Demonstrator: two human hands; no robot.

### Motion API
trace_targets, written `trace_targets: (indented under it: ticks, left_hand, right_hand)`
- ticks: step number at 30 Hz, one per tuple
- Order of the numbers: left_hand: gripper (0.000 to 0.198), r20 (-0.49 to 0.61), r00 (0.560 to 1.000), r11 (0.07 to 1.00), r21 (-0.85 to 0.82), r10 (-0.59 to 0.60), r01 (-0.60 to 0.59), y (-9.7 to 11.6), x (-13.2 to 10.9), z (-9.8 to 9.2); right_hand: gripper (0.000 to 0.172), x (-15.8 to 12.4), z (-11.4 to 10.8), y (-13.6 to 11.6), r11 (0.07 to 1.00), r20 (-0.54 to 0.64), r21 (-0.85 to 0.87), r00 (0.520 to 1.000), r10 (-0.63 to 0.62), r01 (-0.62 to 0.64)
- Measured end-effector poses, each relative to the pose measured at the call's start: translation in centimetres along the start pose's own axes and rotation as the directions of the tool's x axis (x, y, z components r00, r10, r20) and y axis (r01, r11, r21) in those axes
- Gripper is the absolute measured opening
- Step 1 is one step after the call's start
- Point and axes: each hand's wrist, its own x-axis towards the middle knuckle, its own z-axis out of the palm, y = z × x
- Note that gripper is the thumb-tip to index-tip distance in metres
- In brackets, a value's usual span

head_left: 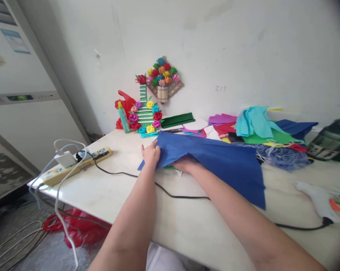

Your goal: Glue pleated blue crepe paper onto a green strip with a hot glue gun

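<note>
A large sheet of blue fabric [223, 156] lies across the middle of the table, its near edge lifted in a fold. At its left end my left hand [151, 153] has its fingers curled on the cloth, with the thumb sticking out to the left. My right hand [185, 164] reaches beneath the raised fold. The cloth covers its fingers, so what they hold cannot be made out. Just below that hand, a bit of green and a white corner [179, 173] peek out from under the fabric.
Behind stand a paper-flower guitar [146, 113], a glue bottle [124, 119] and a dark green strip bundle [178, 120]. Coloured fabrics [255, 122], tangled cord [285, 156], a dark jar [332, 141] and a glue gun [318, 199] lie right. A black cable [184, 197] runs from the power strip [79, 165].
</note>
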Motion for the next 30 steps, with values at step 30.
trace_targets:
  ticks: [30]
  left_hand:
    - [0.045, 0.191, 0.967, 0.985, -0.077, 0.169, -0.157, -0.8, 0.3, 0.6]
  right_hand:
    - [0.059, 0.4, 0.6, 0.7, 0.999, -0.029, 0.003, 0.998, 0.047, -0.047]
